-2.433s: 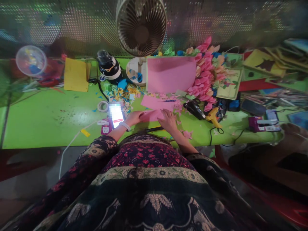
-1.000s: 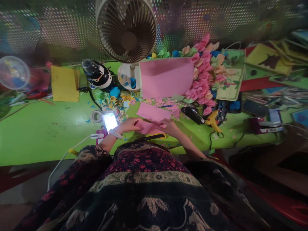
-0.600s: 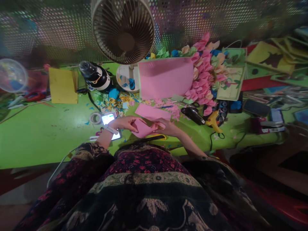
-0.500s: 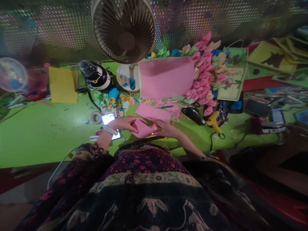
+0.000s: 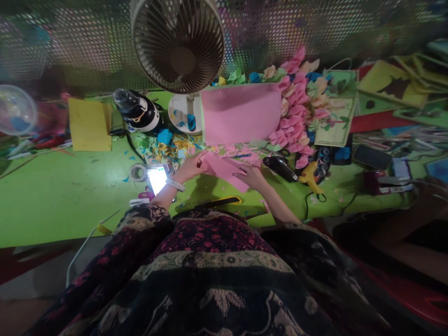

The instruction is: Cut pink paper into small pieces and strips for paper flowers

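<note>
A piece of pink paper (image 5: 224, 169) is lying between the two hands, above the green table (image 5: 70, 191), near its front edge. The left hand (image 5: 189, 169) is gripping its left end with closed fingers, and the right hand (image 5: 251, 177) is holding its right end, also closed. The paper is looking mostly plain, so I judge the work on this piece is only beginning; whether one or two layers are being held, I cannot tell. Just behind, pink scraps (image 5: 245, 151) are lying, and farther, a large pink sheet (image 5: 241, 114) is standing whole beside many shaped pink petals (image 5: 297, 112), which are seeming finished. The phone (image 5: 158, 181) is glowing too brightly for reading, and the bottle (image 5: 142, 114) is showing no readable label.
</note>
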The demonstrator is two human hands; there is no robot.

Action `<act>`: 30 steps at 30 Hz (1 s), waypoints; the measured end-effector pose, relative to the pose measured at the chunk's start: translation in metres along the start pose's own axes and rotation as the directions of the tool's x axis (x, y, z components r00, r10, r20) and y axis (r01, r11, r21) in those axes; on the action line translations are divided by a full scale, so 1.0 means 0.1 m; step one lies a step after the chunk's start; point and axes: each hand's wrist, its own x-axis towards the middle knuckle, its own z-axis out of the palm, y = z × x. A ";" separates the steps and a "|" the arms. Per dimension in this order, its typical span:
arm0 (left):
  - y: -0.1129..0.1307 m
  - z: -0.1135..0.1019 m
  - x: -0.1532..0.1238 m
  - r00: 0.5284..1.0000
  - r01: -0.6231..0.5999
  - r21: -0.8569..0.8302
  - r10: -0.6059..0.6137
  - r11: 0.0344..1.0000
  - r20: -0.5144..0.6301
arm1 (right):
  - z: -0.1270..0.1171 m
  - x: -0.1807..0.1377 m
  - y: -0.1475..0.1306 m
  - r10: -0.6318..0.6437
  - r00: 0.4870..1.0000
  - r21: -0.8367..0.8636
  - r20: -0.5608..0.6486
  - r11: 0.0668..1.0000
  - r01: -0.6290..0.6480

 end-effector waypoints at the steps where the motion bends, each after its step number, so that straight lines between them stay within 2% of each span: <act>1: 0.00 0.06 0.02 0.999 0.030 0.144 -0.024 0.989 -0.045 | 0.01 0.04 0.02 -0.002 1.000 -0.108 -0.020 0.994 -0.001; 2: 0.01 0.12 0.02 0.995 0.047 0.273 -0.020 0.961 -0.101 | 0.03 0.07 0.03 -0.017 0.999 -0.206 -0.040 0.978 0.008; 4: 0.02 0.20 0.00 0.983 0.007 0.466 0.078 0.885 -0.163 | 0.06 0.09 0.02 -0.086 0.994 -0.349 -0.069 0.935 0.057; 6: 0.01 0.25 -0.01 0.969 -0.134 0.572 0.229 0.809 -0.097 | 0.11 0.07 0.00 -0.169 0.983 -0.424 -0.065 0.897 0.126; 9: -0.06 0.28 0.09 0.938 -0.316 0.596 0.336 0.738 0.080 | 0.17 0.06 0.01 -0.236 0.972 -0.468 -0.009 0.859 0.205; 12: -0.15 0.27 0.28 0.929 -0.359 0.579 0.339 0.732 0.148 | 0.17 0.12 0.09 -0.241 0.970 -0.474 0.017 0.852 0.221; 16: -0.18 0.22 0.47 0.922 -0.370 0.581 0.363 0.725 0.133 | 0.10 0.25 0.17 -0.226 0.974 -0.478 -0.004 0.856 0.197; 21: -0.17 0.25 0.46 0.913 -0.356 0.594 0.403 0.721 0.058 | 0.05 0.36 0.07 -0.271 0.962 -0.436 -0.041 0.871 0.227; 23: -0.21 0.29 0.43 0.918 -0.339 0.584 0.394 0.738 0.035 | -0.03 0.46 0.06 -0.262 0.959 -0.408 -0.107 0.891 0.198; 26: -0.29 0.36 0.38 0.927 -0.297 0.561 0.375 0.773 -0.027 | -0.32 0.72 0.18 -0.143 0.938 -0.367 -0.315 0.930 0.019; 28: -0.32 0.40 0.35 0.921 -0.303 0.556 0.388 0.774 -0.039 | -0.58 0.95 0.35 -0.020 0.875 -0.289 -0.483 0.947 -0.137; 30: -0.34 0.43 0.33 0.909 -0.324 0.556 0.415 0.765 -0.041 | -0.81 1.15 0.53 0.088 0.780 -0.188 -0.620 0.948 -0.256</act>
